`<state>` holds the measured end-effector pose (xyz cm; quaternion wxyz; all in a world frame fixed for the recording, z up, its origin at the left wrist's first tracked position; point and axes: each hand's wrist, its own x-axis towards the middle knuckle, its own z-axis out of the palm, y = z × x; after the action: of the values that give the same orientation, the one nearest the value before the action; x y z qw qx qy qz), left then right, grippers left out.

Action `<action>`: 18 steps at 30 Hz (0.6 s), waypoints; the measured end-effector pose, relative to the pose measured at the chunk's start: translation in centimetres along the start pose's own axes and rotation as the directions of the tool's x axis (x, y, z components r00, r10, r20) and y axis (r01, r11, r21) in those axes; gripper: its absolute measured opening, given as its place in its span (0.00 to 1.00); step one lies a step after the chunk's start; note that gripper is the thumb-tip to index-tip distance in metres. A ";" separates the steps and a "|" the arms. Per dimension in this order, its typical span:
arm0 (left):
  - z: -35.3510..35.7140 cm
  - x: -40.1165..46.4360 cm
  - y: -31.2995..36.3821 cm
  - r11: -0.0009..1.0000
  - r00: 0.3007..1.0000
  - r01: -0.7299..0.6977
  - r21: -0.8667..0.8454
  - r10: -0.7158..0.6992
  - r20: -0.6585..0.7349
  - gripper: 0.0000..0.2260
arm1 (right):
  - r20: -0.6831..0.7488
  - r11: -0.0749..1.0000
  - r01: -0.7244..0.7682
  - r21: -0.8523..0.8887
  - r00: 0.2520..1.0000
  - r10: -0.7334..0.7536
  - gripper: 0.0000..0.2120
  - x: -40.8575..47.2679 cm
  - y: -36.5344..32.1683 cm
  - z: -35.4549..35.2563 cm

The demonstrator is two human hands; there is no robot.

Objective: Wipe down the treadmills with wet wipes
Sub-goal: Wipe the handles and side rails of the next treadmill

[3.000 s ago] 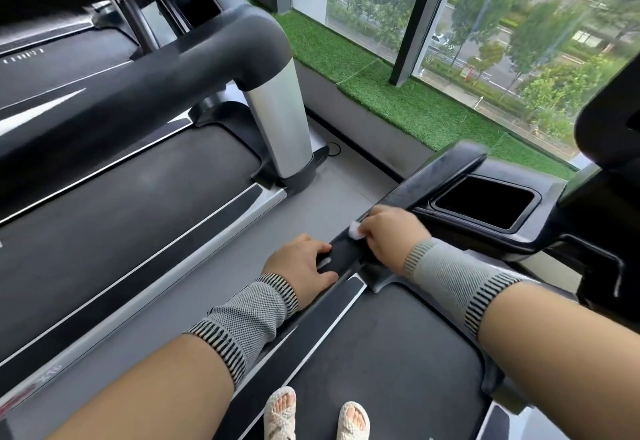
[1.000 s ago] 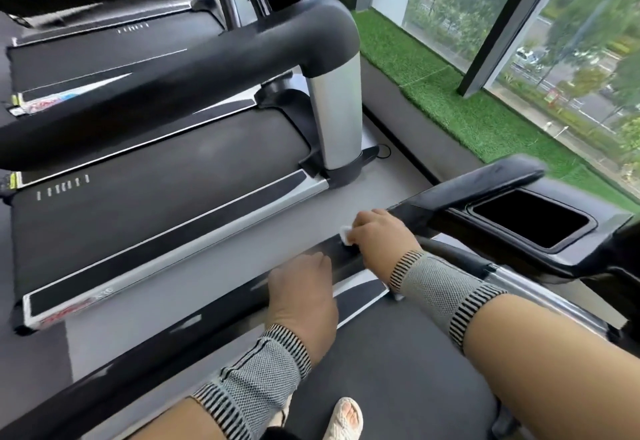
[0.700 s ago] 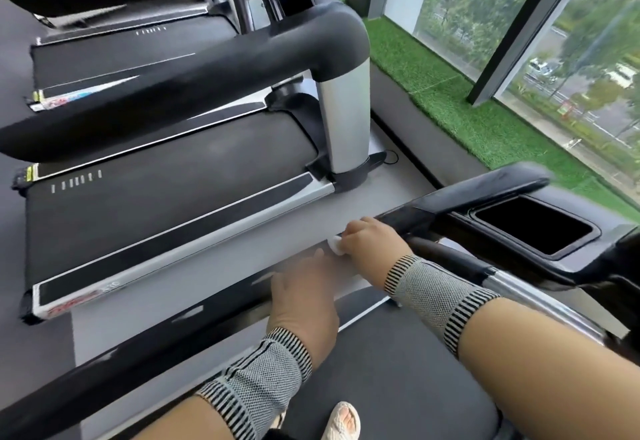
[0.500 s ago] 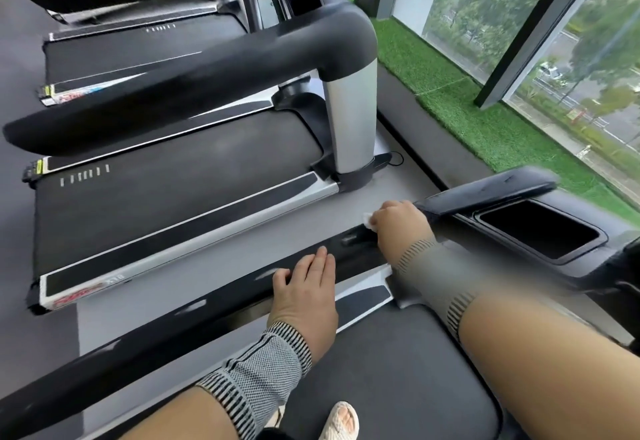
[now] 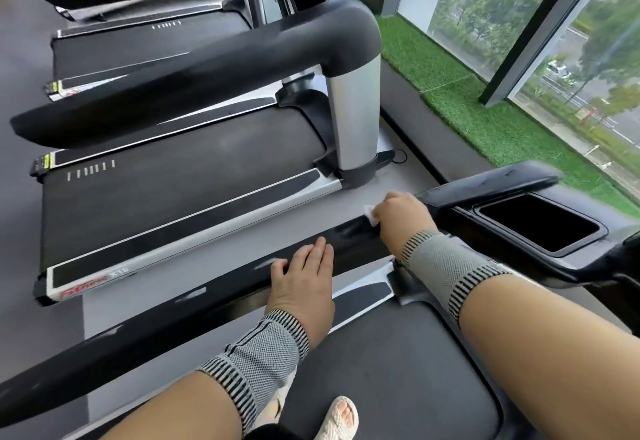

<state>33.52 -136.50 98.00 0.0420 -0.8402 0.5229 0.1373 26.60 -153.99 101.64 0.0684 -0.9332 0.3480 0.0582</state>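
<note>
Two hands on black handrail [image 5: 194, 315] — rail runs lower-left to upper-right; left hand [image 5: 304, 283] flat, right hand [image 5: 401, 218] clutching wipe [image 5: 371, 215].

**Wipe on the near handrail**

We see a small white wet wipe [image 5: 370, 213], crumpled, only a corner showing, pressed on the glossy black handrail [image 5: 207, 304] of the near treadmill [image 5: 391, 363]. The rail runs from 8 o'clock low in the view up toward 2 o'clock, its surface streaked with pale smears. The treadmill's dark belt lies at 5 o'clock. A second treadmill [image 5: 180, 176], black with silver side rails, stands at 10 o'clock.
</note>
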 end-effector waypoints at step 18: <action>-0.4 0.0 -0.1 0.999 0.999 -0.007 -0.036 0.006 -0.032 0.32 | -0.037 0.986 0.147 0.080 0.989 -0.144 0.13 -4.2 -3.5 1.9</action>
<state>33.70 -136.51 98.34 0.0183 -0.8412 0.5237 0.1334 25.64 -148.33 100.70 0.1053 -0.9533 0.2821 0.0241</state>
